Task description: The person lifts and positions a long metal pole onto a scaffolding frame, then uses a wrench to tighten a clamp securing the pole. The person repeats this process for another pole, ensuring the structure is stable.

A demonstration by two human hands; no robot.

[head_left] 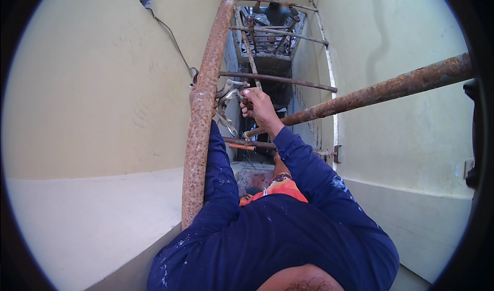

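Note:
A rusty upright scaffold pole (205, 106) runs just left of my body. A silver metal scaffold clamp (229, 95) sits against its right side, with its jaw swung out. My right hand (259, 107) is closed, thumb and fingertips pinching the outer end of the clamp near its bolt. Behind the pole, my left hand (192, 98) is mostly hidden; only slivers of skin show beside the pole, and its fingers cannot be made out. Below the clamp a silver wrench (227, 124) slants down and right from near that hand.
A thick rusty pipe (381, 93) slants in from the right. Beyond, a scaffold frame with crossbars (278, 80) stands in the narrow gap between pale walls (103, 90). Another person (277, 15) is at its far end. A cable (172, 36) hangs on the left wall.

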